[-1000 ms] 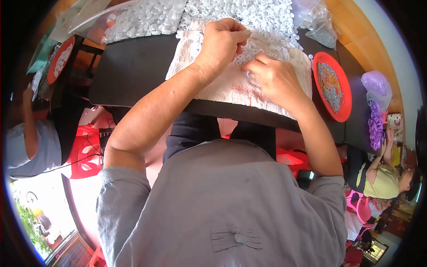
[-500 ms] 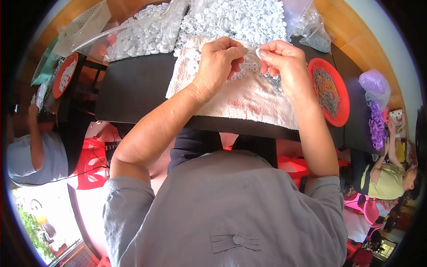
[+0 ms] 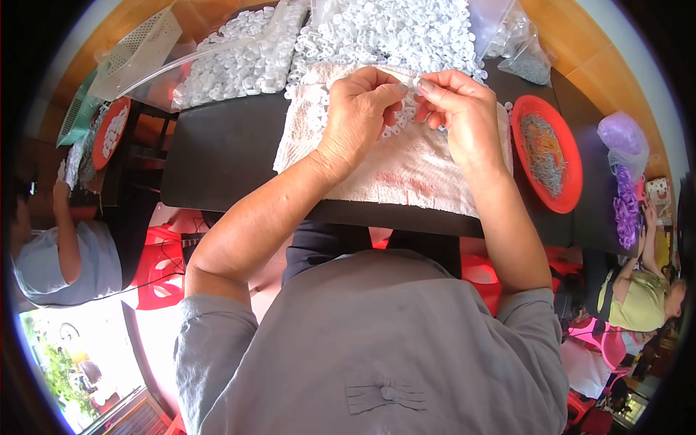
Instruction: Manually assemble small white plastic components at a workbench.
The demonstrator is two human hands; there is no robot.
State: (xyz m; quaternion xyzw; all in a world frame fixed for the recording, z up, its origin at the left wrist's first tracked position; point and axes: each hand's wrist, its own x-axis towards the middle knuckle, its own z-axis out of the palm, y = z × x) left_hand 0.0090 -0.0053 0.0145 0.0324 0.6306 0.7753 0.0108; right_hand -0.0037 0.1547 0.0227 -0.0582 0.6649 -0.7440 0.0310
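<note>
What we pinch between our two hands is almost wholly hidden: only a sliver of a small white plastic piece (image 3: 410, 85) shows where the fingertips meet, and we cannot make out its shape. Our left hand (image 3: 360, 116) curls its fingers (image 3: 392, 90) tightly toward the thumb, closed on that piece; our right hand (image 3: 464, 116) meets it from the other side, fingers (image 3: 428, 85) pressed together on the same piece. It sits above the far edge of the white towel (image 3: 395, 170), right at the near rim of the heap of white plastic pieces (image 3: 391, 32).

The towel lies on the dark bench (image 3: 217, 156), its near hem close to the bench's near edge. Right of the towel, just beside it, stands a red plate (image 3: 569, 152) with a grey-brown tangle we cannot identify. Left of the towel the bench surface is bare up to a clear plastic bag (image 3: 217, 69) of more white pieces. The heap's far side is cut off by the picture's upper edge.
</note>
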